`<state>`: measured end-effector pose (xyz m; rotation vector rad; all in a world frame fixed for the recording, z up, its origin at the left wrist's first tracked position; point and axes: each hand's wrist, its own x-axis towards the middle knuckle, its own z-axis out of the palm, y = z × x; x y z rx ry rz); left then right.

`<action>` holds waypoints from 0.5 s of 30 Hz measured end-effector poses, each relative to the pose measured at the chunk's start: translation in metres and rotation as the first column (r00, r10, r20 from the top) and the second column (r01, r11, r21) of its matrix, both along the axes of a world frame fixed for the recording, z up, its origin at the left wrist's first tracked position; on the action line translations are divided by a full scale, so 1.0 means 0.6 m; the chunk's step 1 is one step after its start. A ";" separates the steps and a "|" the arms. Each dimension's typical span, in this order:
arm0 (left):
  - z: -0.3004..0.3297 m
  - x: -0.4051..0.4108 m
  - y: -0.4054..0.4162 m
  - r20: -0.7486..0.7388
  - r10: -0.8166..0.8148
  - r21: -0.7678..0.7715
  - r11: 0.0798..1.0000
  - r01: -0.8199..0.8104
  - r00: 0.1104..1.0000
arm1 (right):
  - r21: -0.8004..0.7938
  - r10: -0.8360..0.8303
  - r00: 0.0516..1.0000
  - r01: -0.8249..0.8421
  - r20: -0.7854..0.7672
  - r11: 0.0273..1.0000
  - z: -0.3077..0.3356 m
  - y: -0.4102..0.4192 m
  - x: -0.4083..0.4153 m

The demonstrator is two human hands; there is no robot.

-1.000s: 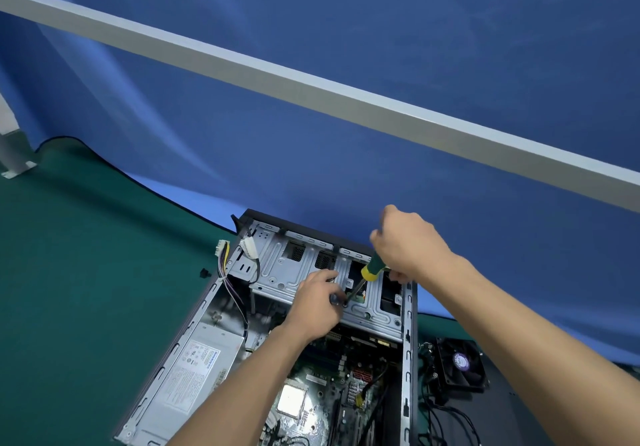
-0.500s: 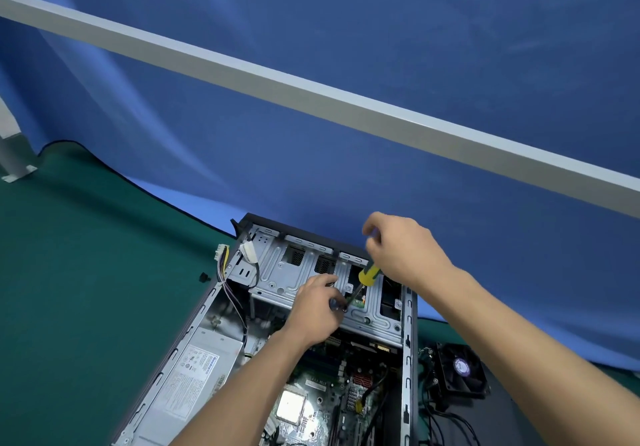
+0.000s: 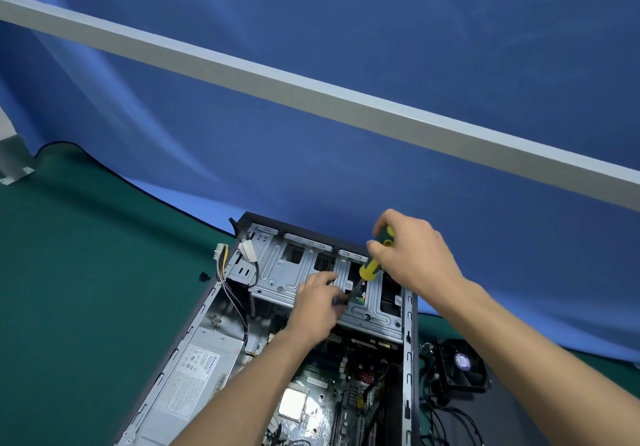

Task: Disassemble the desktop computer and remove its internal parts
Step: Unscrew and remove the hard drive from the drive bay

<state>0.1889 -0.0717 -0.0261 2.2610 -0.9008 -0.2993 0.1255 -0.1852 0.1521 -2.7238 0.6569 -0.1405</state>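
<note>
An open desktop case [image 3: 409,328] lies on the green mat, its motherboard [image 3: 322,386] and grey power supply [image 3: 197,373] exposed. A silver drive cage [image 3: 280,272] spans the far end. My right hand [image 3: 412,255] grips the green and yellow handle of a screwdriver [image 3: 370,267] whose shaft slants down onto the cage. My left hand [image 3: 318,302] rests on the cage and pinches the lower shaft near the tip; the tip itself is hidden by my fingers.
A black fan [image 3: 460,366] with trailing cables lies on a dark panel right of the case. A white connector with coloured wires [image 3: 221,255] hangs over the case's left wall. A small black screw [image 3: 203,276] sits on the green mat [image 3: 86,289]. A grey beam [image 3: 311,92] crosses overhead.
My right hand has shifted its grip higher along the screwdriver handle, showing more of the yellow part. My left hand stays at the shaft on the cage.
</note>
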 end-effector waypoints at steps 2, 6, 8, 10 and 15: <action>-0.004 -0.006 0.000 0.068 -0.013 0.003 1.000 0.013 0.998 | 0.060 -0.085 0.991 0.079 0.099 0.995 -0.003 -0.014 -0.018; -0.009 -0.022 0.001 0.165 -0.008 -0.026 1.000 0.012 0.986 | 0.341 -0.297 0.925 0.208 0.235 0.917 -0.023 -0.041 -0.058; -0.010 -0.025 -0.001 0.191 -0.011 -0.024 1.000 0.015 0.982 | 0.466 -0.390 0.886 0.243 0.250 0.851 -0.044 -0.048 -0.081; -0.007 -0.026 -0.003 0.219 -0.020 -0.008 1.000 0.022 0.976 | 0.530 -0.442 0.869 0.273 0.223 0.803 -0.071 -0.049 -0.104; 0.003 -0.026 -0.009 0.292 -0.088 0.133 0.990 0.051 0.952 | 0.522 -0.378 0.923 0.288 0.072 0.803 -0.139 -0.044 -0.153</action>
